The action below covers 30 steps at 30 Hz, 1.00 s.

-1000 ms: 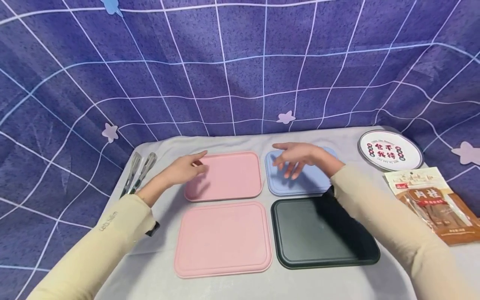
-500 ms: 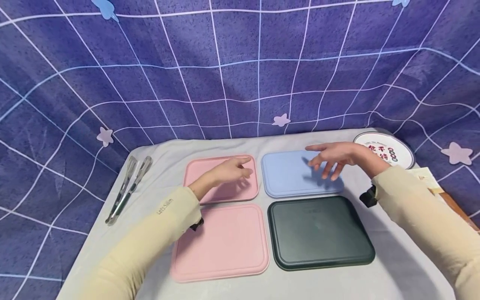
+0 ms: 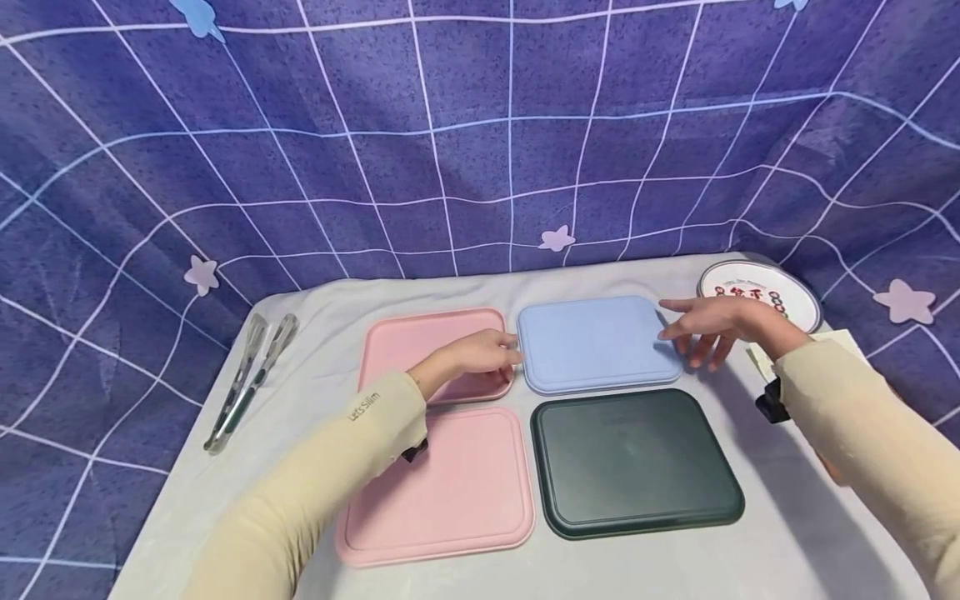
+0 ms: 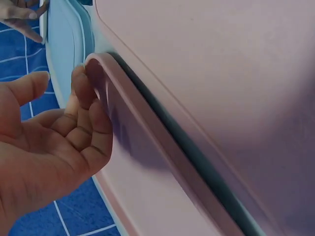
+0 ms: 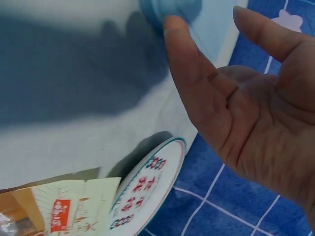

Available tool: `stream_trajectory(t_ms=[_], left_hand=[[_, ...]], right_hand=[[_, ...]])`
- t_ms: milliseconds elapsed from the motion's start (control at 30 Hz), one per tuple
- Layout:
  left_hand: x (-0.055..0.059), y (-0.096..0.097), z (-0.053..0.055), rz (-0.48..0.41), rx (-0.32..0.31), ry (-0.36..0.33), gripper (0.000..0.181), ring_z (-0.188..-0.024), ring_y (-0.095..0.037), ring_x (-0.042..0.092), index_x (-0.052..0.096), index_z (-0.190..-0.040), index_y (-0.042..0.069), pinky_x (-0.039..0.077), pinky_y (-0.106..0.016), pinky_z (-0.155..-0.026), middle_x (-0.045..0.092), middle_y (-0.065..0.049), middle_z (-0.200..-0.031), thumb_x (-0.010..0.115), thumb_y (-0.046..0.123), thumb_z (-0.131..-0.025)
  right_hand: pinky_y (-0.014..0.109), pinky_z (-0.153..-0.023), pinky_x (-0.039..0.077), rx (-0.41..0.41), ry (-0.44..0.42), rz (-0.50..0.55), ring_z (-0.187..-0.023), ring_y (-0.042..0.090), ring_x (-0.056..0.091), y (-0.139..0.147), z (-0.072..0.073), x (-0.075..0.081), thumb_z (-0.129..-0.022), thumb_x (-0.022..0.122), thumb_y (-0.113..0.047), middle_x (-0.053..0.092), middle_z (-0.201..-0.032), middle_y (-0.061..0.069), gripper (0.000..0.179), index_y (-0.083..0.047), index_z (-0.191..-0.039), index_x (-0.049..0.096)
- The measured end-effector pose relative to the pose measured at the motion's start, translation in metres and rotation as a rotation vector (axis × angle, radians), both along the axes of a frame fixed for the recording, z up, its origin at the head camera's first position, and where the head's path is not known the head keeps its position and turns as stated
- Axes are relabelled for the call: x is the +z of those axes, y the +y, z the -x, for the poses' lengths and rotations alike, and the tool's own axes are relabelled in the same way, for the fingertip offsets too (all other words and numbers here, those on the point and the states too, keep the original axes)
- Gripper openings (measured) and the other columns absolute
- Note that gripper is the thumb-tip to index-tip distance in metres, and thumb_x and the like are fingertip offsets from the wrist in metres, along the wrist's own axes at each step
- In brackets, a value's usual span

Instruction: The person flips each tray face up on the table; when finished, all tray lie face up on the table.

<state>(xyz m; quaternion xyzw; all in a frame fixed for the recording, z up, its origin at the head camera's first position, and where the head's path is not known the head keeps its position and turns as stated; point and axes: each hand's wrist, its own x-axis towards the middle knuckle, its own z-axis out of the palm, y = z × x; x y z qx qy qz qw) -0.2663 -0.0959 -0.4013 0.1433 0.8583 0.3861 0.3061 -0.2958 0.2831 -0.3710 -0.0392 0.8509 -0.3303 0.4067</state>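
My left hand [image 3: 482, 352] hovers over the right end of the upper pink tray [image 3: 397, 342], its fingertips near the left rim of the light blue tray [image 3: 596, 346]. In the left wrist view its fingers [image 4: 101, 128] bend loosely beside the pink tray's raised rim and hold nothing. At the blue tray's right edge is my right hand [image 3: 705, 327], thumb and fingers apart. The right wrist view shows a fingertip close to the blue rim [image 5: 167, 12]; whether it touches cannot be told. Both hands hold nothing.
In front lie a second pink tray [image 3: 442, 492] and a dark green tray [image 3: 637, 467]. Metal tongs [image 3: 243, 383] lie at the left. A white oval plate [image 3: 798, 304] with red characters and a printed food packet [image 5: 74, 206] lie at the right, partly behind my right arm.
Both hands have moved right: the left across the upper pink tray towards the blue one, the right from above the blue tray to its right edge. The head view has shifted slightly.
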Motion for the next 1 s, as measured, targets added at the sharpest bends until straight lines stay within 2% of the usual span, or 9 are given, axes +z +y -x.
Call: stream_trajectory(t_ms=[200, 367, 600, 800, 1000], left_hand=[[-0.002, 0.003, -0.004, 0.068, -0.019, -0.029, 0.063, -0.057, -0.005, 0.057, 0.036, -0.151, -0.006, 0.047, -0.017, -0.061, 0.064, 0.001, -0.065, 0.057, 0.026, -0.100], [-0.003, 0.006, -0.007, 0.052, -0.031, -0.059, 0.064, -0.054, -0.006, 0.054, 0.034, -0.153, -0.005, 0.045, -0.017, -0.056, 0.060, 0.001, -0.063, 0.057, 0.025, -0.100], [-0.005, 0.006, -0.006, 0.096, -0.073, -0.016, 0.066, -0.054, -0.006, 0.054, 0.034, -0.153, -0.004, 0.046, -0.016, -0.060, 0.060, 0.001, -0.063, 0.057, 0.027, -0.100], [-0.003, 0.004, -0.006, 0.070, -0.077, -0.053, 0.066, -0.055, -0.006, 0.054, 0.032, -0.153, -0.004, 0.046, -0.017, -0.059, 0.060, 0.000, -0.065, 0.057, 0.026, -0.100], [-0.006, 0.001, -0.004, 0.037, -0.073, -0.100, 0.069, -0.057, -0.006, 0.053, 0.030, -0.155, -0.001, 0.045, -0.019, -0.056, 0.059, 0.002, -0.066, 0.059, 0.027, -0.099]], right_hand=[[0.042, -0.066, 0.060, 0.019, 0.007, -0.001, -0.076, 0.023, 0.070, 0.005, 0.004, -0.011, -0.100, 0.058, -0.037, 0.061, -0.096, 0.012, 0.098, -0.012, -0.159, -0.017], [0.043, -0.067, 0.060, 0.009, -0.003, 0.001, -0.075, 0.024, 0.069, 0.008, 0.005, -0.015, -0.099, 0.060, -0.037, 0.061, -0.094, 0.013, 0.100, -0.016, -0.159, -0.017], [0.042, -0.068, 0.061, -0.007, -0.038, 0.036, -0.077, 0.023, 0.070, 0.010, 0.009, -0.019, -0.099, 0.061, -0.036, 0.061, -0.093, 0.012, 0.100, -0.015, -0.160, -0.015], [0.041, -0.068, 0.061, -0.026, -0.067, 0.047, -0.076, 0.023, 0.072, 0.010, 0.011, -0.020, -0.099, 0.061, -0.035, 0.060, -0.093, 0.011, 0.101, -0.014, -0.159, -0.017], [0.037, -0.063, 0.060, -0.037, -0.094, 0.045, -0.070, 0.020, 0.072, 0.009, 0.014, -0.021, -0.099, 0.060, -0.034, 0.062, -0.092, 0.011, 0.102, -0.013, -0.158, -0.020]])
